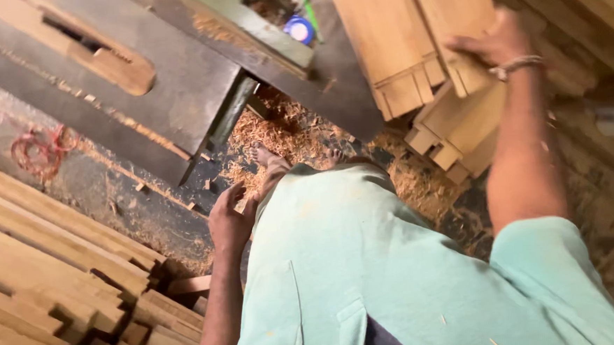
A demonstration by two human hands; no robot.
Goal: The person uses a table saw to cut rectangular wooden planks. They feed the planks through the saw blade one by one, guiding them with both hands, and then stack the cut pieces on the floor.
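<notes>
My right hand [493,44] is raised at the upper right and grips the notched end of a wooden plank [452,11] that leans on a stack of similar cut planks [399,56]. A thread band circles that wrist. My left hand [229,218] hangs low beside my hip with its fingers loosely spread and holds nothing. It hovers near the end of a pile of stacked boards [53,277] at the lower left. My light green shirt fills the bottom middle, and my bare feet [271,157] stand on wood shavings.
A grey machine table [176,88] with a wooden insert stands at the upper left. Wood shavings [284,128] cover the floor beneath it. More tenoned planks [452,140] lie at the right. A tangle of red cord [36,152] rests on a ledge at the left.
</notes>
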